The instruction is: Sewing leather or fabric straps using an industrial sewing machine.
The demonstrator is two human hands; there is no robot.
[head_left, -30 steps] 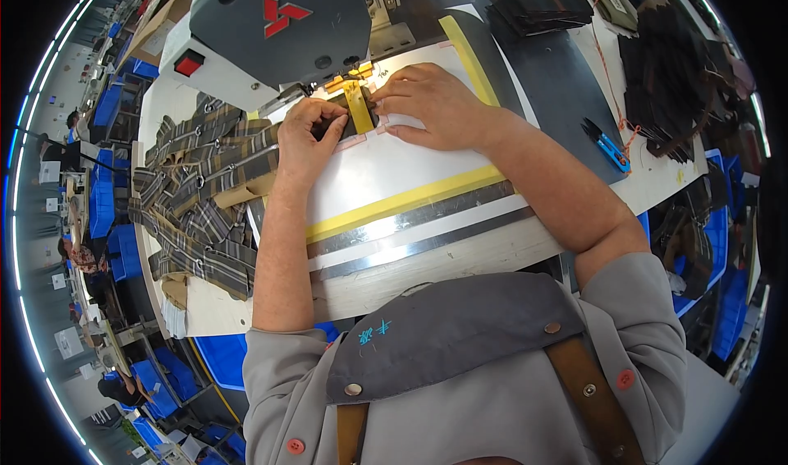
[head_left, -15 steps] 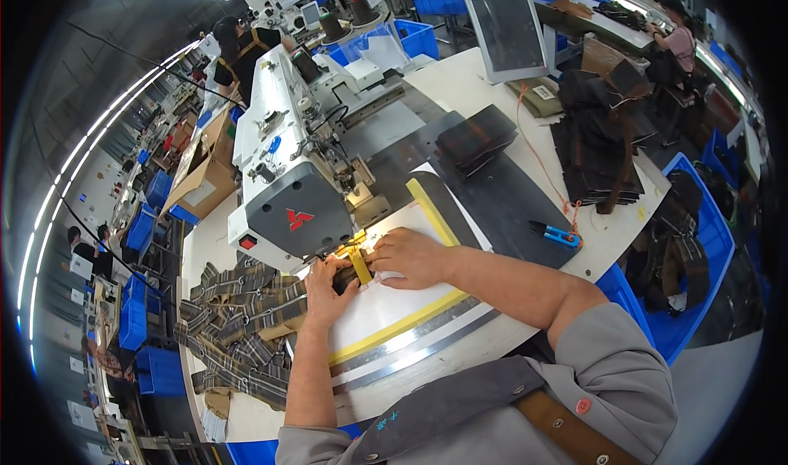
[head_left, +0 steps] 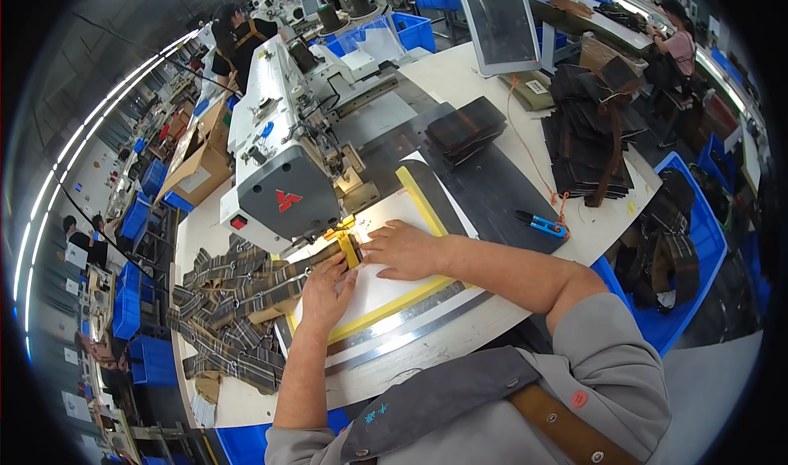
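Note:
My left hand rests beside the needle area of a large white and grey sewing machine. Its fingers lie over the end of a plaid fabric strip, thumb apart. Just right of those fingertips stands a yellow guide piece, partly under the machine head. On its other side my right hand lies palm down, fingers stretched toward the guide, on a white work plate edged with yellow tape. My fingers hide part of the fabric at the guide.
Plaid strips are heaped at left. Dark fabric pieces are stacked behind the plate, with a larger stack farther right. Blue thread snips lie by an orange cord. A tablet stands behind; a blue bin sits at right.
My left fingers have flattened from a curled pose around dark fabric by the guide. The plaid strip now runs straight up to the guide. The right hand stays nearly in place.

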